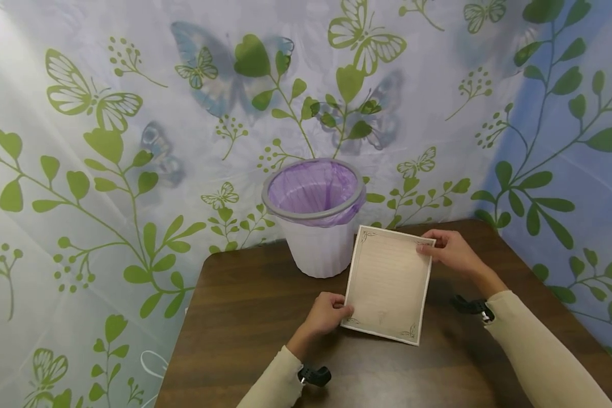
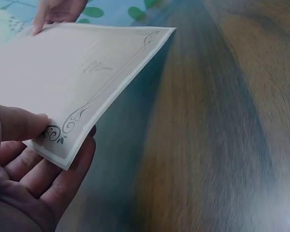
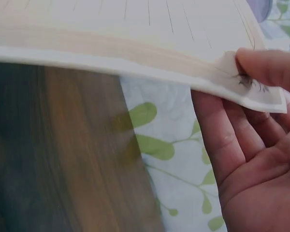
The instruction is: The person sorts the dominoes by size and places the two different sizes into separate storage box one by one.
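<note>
A beige sheet of lined writing paper [image 1: 389, 283] with a white edge and scrollwork corners is held tilted above the table. My left hand [image 1: 326, 313] pinches its lower left corner; in the left wrist view the thumb [image 2: 24, 123] lies on top and the fingers [image 2: 70, 181] curl underneath. At the upper right corner my right hand [image 1: 451, 249] pinches the paper, thumb [image 3: 268, 65] above and fingers [image 3: 222, 130] below. Faint ruled lines show on the paper [image 3: 150, 24] in the right wrist view.
Behind the paper, a white ribbed bin [image 1: 318, 249] with a grey rim and purple liner [image 1: 306, 190] stands on the dark wooden table [image 1: 245, 306]. A curtain [image 1: 183, 130] with green leaves and butterflies hangs along the back and sides.
</note>
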`<state>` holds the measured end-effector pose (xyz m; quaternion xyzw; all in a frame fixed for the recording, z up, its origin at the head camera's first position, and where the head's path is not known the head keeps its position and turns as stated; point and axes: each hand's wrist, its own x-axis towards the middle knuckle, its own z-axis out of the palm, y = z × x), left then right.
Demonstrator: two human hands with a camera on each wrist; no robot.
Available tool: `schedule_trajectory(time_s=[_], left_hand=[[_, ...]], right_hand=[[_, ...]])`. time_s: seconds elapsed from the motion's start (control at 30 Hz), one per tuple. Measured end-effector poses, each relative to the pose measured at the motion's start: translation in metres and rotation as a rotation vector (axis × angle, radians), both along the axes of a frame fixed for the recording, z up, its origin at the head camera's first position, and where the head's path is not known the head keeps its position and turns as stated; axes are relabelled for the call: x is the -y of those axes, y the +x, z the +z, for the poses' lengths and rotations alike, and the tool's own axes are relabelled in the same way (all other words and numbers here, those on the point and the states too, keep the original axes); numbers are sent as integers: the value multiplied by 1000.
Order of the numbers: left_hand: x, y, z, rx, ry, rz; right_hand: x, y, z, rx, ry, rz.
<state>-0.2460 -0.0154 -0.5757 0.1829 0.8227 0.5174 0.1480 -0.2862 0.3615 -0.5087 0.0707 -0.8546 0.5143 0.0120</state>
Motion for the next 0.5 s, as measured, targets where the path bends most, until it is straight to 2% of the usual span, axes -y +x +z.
schedule_trajectory(time_s=[0.17,0.3,0.5], left_hand=[[20,3,11,41,95,-2],[35,6,21,89,162,-9],[54,11,25,93,174,-28]], right_hand=[[8,9,9,-63,-15,80],[20,17,21,-132,-9,110],[42,26,38,-191,-14,129]])
